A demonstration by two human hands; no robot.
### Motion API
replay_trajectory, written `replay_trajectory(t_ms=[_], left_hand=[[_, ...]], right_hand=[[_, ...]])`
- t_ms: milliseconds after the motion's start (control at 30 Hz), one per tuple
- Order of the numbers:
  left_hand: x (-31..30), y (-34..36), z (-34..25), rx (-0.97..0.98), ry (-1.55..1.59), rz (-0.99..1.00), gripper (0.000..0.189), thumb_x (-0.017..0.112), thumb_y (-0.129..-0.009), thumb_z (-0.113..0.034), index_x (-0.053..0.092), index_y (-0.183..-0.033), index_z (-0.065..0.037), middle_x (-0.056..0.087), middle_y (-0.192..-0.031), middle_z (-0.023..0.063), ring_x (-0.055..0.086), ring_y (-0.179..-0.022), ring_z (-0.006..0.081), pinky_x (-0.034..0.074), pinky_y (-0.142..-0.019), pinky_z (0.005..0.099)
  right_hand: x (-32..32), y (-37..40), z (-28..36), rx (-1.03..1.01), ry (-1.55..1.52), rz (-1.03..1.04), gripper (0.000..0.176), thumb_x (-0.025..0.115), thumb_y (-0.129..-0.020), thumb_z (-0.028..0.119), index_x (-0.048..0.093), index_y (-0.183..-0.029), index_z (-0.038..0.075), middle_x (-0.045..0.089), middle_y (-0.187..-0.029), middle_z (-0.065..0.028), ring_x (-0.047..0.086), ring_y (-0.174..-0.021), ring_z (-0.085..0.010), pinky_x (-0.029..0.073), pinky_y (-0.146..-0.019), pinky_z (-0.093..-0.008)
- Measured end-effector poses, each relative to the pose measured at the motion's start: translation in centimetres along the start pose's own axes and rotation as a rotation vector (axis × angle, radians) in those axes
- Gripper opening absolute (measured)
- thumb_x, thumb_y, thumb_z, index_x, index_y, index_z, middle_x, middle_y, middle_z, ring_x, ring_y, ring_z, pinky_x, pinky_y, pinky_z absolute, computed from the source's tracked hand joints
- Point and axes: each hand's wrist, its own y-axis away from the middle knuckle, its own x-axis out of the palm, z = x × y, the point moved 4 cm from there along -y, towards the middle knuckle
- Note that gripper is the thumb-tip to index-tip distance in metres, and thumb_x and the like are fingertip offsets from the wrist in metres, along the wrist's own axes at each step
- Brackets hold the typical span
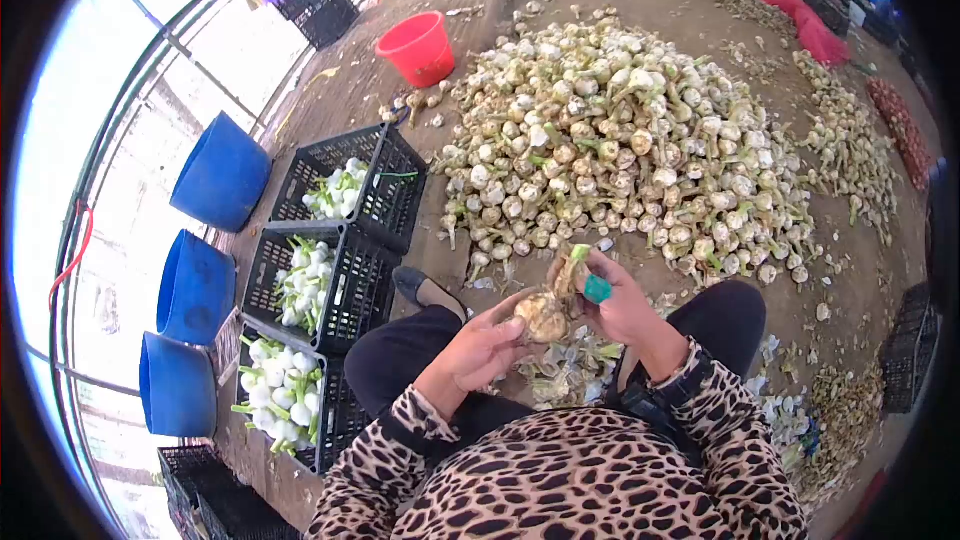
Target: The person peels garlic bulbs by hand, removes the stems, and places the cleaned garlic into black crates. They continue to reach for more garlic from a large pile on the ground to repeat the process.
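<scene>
Garlic bulb [543, 317] in a two-handed grip, above your lap. Your left hand [480, 343] clasps the bulb between thumb and fingers; your right hand [624, 308], a green covering [597, 288] on one digit, grasps the stalk [577, 260] just beside it. The bulb should prove light and firm, its papery skin apt to flake and slip; the stalk is probably more pliant. Hold the bulb around its widest part, pressing moderately, since the flesh may bruise. Below the grip lie loose peelings [570, 373]; to its left, a black crate [366, 285] with whiter bulbs [304, 287]; beyond it, a large heap of bulbs [620, 155].
</scene>
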Motion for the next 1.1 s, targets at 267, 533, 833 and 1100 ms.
replay_trajectory(t_ms=[267,533,833,1100], left_hand=[[0.9,-1.7,0.8,0.57,-0.564,-0.237,0.064,0.065,-0.072,0.006,0.034,-0.128,-0.003,0.043,-0.125,0.0094,0.048,-0.114,0.0195,0.042,-0.097,0.0324],[0.2,-1.6,1.6,0.856,-1.266,-0.328,0.066,0.074,-0.062,0.012,0.037,-0.114,-0.007,0.036,-0.128,0.0099,0.047,-0.113,0.0185,0.048,-0.088,0.0304],[-4.3,-2.2,2.2,0.794,-0.979,-0.379,0.062,0.075,-0.062,0.007,0.041,-0.111,-0.007,0.041,-0.126,0.01,0.049,-0.11,0.0207,0.047,-0.087,0.0313],[-5.8,-2.7,2.4,0.443,-0.226,-0.221,0.06,0.066,-0.071,0.007,0.035,-0.121,-0.005,0.045,-0.121,0.0093,0.05,-0.112,0.0208,0.046,-0.094,0.0327]], right_hand=[[0.5,3.4,0.1,0.051,0.3,-0.222,0.037,0.06,-0.09,0.029,0.047,-0.115,0.005,0.05,-0.087,0.0014,0.045,-0.068,-0.0085,0.038,-0.054,-0.0245],[1.2,2.2,-2.8,0.212,0.135,-0.222,0.026,0.063,-0.087,0.032,0.057,-0.096,0.008,0.051,-0.078,0.0031,0.043,-0.065,-0.0068,0.032,-0.05,-0.0239],[-0.5,-0.8,-5.5,0.244,0.25,-0.195,0.025,0.063,-0.087,0.025,0.056,-0.092,0.001,0.054,-0.075,0.0,0.047,-0.057,-0.0075,0.037,-0.046,-0.0258],[-1.0,-1.5,-4.7,0.176,0.736,-0.202,0.024,0.06,-0.087,0.021,0.058,-0.097,-0.001,0.06,-0.075,-0.0082,0.053,-0.054,-0.0142,0.042,-0.05,-0.0317]])
